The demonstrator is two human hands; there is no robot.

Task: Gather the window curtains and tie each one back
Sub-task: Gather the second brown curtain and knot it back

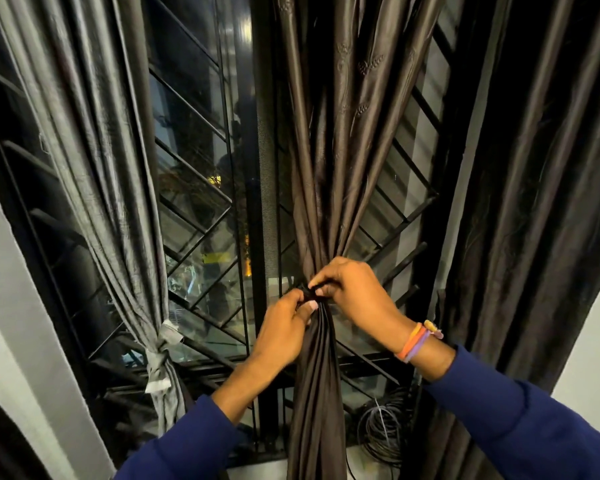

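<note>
Both hands meet at the gathered brown curtain (321, 209) in mid-window: my left hand (284, 332) and right hand (355, 289) pinch a dark tie (307, 292) at its waist. If either pinch slackens, I judge the slick folds could spill loose.

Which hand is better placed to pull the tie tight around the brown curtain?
Probably the right hand: its fingertips pinch the dark tie from above. The left hand also pinches it, but sits lower against the gathered brown curtain, suited to steadying.
</note>
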